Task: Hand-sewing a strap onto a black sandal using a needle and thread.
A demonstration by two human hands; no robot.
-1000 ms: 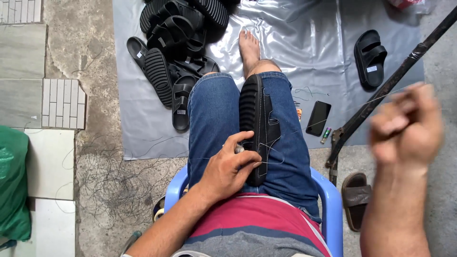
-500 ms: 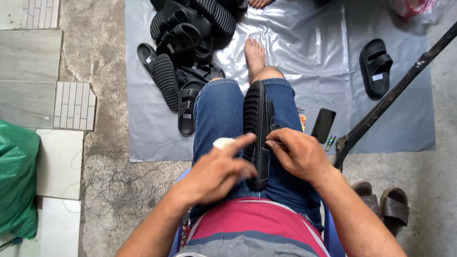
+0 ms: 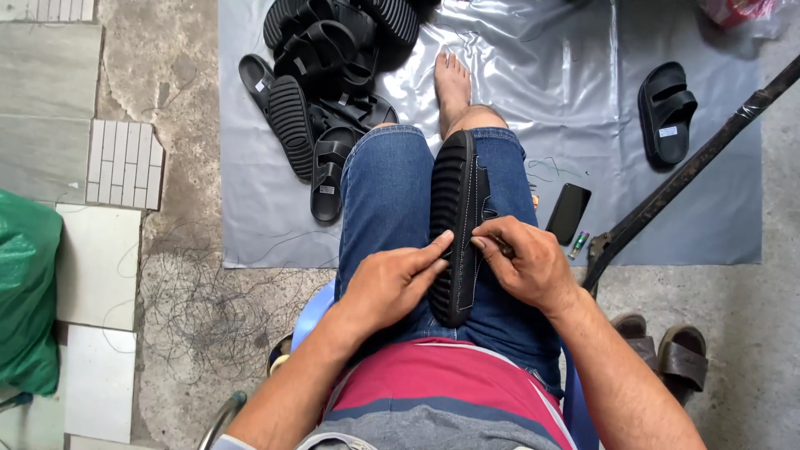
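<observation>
Black sandal (image 3: pixel 454 225) on edge between the knees; left hand (image 3: pixel 392 283) and right hand (image 3: pixel 525 262) pinch its edge from either side, fingers narrow.

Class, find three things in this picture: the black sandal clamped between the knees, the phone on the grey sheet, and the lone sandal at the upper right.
black sandal (image 3: pixel 451 225), head view, ribbed sole.
phone (image 3: pixel 568 213), head view, middle of its dark face.
lone sandal (image 3: pixel 667 115), head view, its straps.

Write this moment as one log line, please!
left hand: steadies black sandal | right hand: pinches its edge | sandal: clamped between knees
</observation>
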